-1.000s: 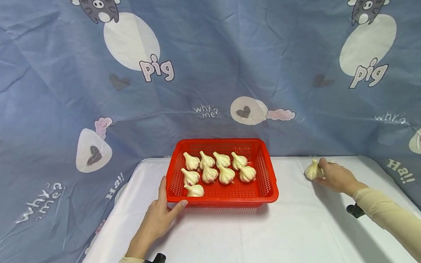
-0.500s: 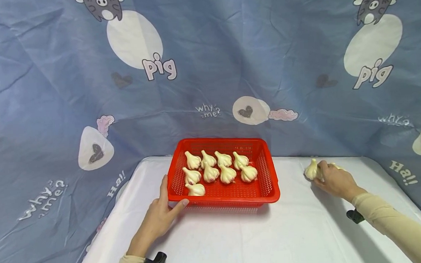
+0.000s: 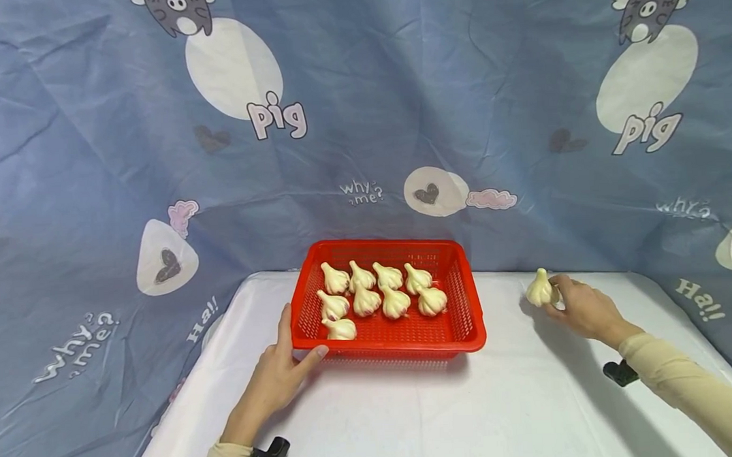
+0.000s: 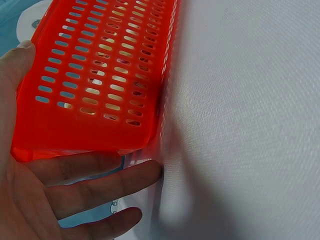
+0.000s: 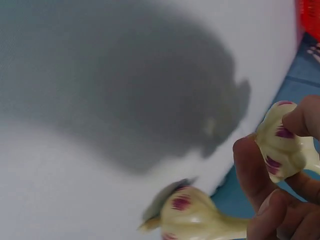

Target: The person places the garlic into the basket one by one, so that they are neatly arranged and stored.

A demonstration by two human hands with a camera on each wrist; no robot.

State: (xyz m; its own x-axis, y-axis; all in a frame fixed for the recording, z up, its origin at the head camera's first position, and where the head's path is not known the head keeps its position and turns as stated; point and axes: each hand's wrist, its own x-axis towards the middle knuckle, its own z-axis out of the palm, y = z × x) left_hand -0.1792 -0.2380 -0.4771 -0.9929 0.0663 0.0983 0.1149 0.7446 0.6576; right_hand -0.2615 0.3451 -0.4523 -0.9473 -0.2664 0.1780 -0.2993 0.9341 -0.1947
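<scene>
A red plastic basket (image 3: pixel 402 347) stands on the white-covered table, with several garlic bulbs (image 3: pixel 396 302) lying in its back and left parts. My left hand (image 3: pixel 273 379) holds the basket's near left corner, thumb on the front rim and index finger along the left side. The other fingers spread straight beside the end wall in the left wrist view. Off to the right, my right hand (image 3: pixel 587 309) pinches a garlic bulb (image 3: pixel 538 289) between thumb and fingers, a little above the table. Another garlic bulb (image 5: pixel 187 215) lies on the cloth below that hand in the right wrist view.
A blue printed cloth (image 3: pixel 361 119) hangs behind and at both sides of the table. The white table cover (image 3: pixel 423 417) stretches in front of the basket and between it and my right hand.
My right hand has raised the garlic bulb slightly off the table and moved it a little left. The left hand and the basket have stayed in place.
</scene>
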